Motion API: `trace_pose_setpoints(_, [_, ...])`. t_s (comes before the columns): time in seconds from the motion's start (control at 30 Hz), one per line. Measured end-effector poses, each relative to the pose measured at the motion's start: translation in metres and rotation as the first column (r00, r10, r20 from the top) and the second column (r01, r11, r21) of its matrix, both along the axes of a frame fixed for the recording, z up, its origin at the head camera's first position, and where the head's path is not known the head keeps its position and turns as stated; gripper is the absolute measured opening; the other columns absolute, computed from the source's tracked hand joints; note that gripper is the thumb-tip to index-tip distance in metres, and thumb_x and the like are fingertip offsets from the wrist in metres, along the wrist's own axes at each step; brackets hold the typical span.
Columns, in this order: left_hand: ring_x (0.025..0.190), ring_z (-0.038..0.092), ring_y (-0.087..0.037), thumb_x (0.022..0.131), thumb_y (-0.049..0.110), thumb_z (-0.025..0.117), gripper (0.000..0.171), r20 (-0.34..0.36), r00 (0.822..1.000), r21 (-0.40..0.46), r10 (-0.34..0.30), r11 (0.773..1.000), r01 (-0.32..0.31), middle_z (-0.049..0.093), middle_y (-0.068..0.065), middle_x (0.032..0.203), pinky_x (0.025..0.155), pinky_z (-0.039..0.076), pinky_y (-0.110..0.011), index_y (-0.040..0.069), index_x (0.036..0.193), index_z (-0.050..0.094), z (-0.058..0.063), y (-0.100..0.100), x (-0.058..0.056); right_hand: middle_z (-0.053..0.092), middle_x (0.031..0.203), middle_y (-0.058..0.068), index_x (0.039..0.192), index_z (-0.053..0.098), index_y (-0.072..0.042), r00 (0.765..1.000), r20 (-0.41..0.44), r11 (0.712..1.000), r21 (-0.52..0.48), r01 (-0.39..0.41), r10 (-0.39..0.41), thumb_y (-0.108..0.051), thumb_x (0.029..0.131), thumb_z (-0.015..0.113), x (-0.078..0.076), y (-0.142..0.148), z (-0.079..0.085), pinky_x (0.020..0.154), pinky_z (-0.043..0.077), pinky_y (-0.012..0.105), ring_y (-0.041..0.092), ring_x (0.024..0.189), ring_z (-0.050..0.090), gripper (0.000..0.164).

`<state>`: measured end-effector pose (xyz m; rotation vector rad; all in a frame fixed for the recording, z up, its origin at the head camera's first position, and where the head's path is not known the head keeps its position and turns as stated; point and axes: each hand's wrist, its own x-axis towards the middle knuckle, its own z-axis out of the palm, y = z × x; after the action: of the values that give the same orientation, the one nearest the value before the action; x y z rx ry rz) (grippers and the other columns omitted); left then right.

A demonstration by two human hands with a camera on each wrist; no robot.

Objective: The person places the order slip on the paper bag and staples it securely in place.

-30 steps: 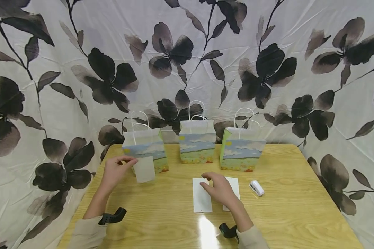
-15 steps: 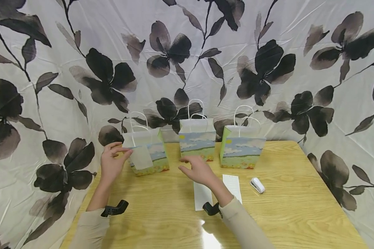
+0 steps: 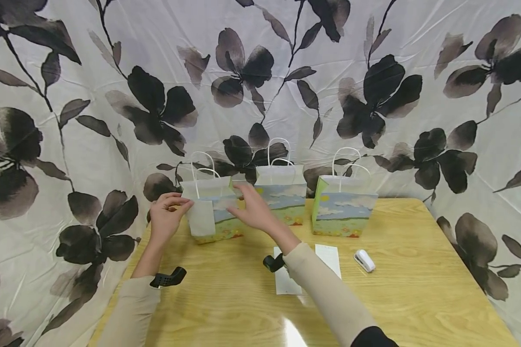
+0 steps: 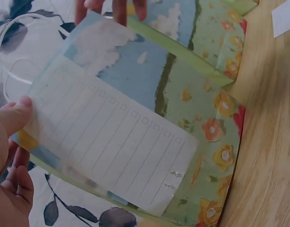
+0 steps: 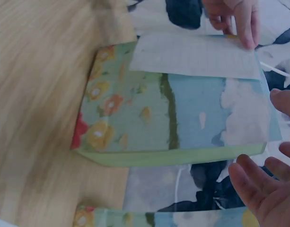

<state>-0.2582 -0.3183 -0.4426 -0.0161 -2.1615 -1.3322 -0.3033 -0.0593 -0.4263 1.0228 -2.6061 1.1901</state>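
Note:
My left hand [image 3: 167, 217] pinches the top left corner of a white lined checklist sheet [image 4: 116, 142] between thumb and fingers. The sheet lies over the left part of the front of the leftmost paper gift bag [image 3: 227, 227], which is printed with sky, clouds and flowers. Two small staple-like marks show near the sheet's lower end in the left wrist view. At the bag's upper right edge, my right hand [image 3: 255, 209] is spread, thumb in front and fingers towards the side. Nothing is between its fingers in the right wrist view.
Two matching bags, one in the middle [image 3: 282, 212] and one at the right [image 3: 343, 214], stand along the table's back. Two more white sheets lie in front, the left sheet [image 3: 288, 284] partly under my right forearm. A white mini stapler [image 3: 364, 260] lies right of them.
My left hand has brought the sheet up against the leftmost bag's front. My right hand has moved left and forward, from above the table sheets to that bag's right edge.

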Motion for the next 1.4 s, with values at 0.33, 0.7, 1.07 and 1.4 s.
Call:
trace_pose_setpoints(0.33, [0.088, 0.057, -0.01, 0.081, 0.0, 0.078, 0.01, -0.104, 0.993, 0.057, -0.057, 0.996, 0.063, 0.064, -0.023, 0.101, 0.067, 0.044, -0.019, -0.008, 0.087, 0.074, -0.004, 0.008, -0.006, 0.035, 0.149, 0.013, 0.149, 0.035, -0.01, 0.994, 0.067, 0.996, -0.036, 0.087, -0.084, -0.039, 0.086, 0.075, -0.018, -0.023, 0.009, 0.103, 0.038, 0.043, 0.028, 0.134, 0.038, 0.08])
trace_pose_setpoints(0.7, [0.088, 0.061, -0.014, 0.083, 0.004, 0.078, 0.015, -0.1, 0.99, 0.139, -0.103, 0.983, 0.116, 0.064, -0.029, 0.112, 0.059, 0.042, -0.017, -0.01, 0.086, 0.072, 0.01, 0.032, 0.01, 0.058, 0.111, 0.006, 0.114, 0.056, -0.006, 0.987, 0.04, 0.979, -0.128, 0.157, -0.153, -0.031, 0.082, 0.08, -0.018, -0.027, 0.001, 0.079, 0.048, 0.029, 0.018, 0.092, 0.058, 0.048])
trace_pose_setpoints(1.07, [0.067, 0.051, -0.012, 0.078, -0.011, 0.076, 0.009, -0.219, 0.964, 0.103, -0.153, 0.979, 0.179, 0.062, -0.03, 0.085, 0.051, 0.034, -0.017, -0.015, 0.084, 0.07, 0.002, 0.026, 0.002, 0.063, 0.107, 0.0, 0.143, 0.047, -0.011, 0.991, 0.087, 0.993, -0.05, 0.107, -0.102, -0.045, 0.078, 0.08, -0.019, -0.03, 0.002, 0.078, 0.049, 0.03, 0.012, 0.095, 0.058, 0.081])
trace_pose_setpoints(1.4, [0.072, 0.057, -0.014, 0.076, -0.013, 0.076, 0.008, -0.231, 0.963, 0.065, -0.14, 0.985, 0.159, 0.061, -0.028, 0.08, 0.058, 0.041, -0.017, -0.013, 0.083, 0.071, 0.004, 0.03, 0.007, 0.057, 0.094, 0.001, 0.122, 0.063, -0.012, 0.988, 0.026, 0.986, 0.076, 0.149, -0.152, -0.052, 0.075, 0.081, -0.026, -0.031, 0.007, 0.067, 0.045, 0.028, 0.014, 0.078, 0.053, 0.064])
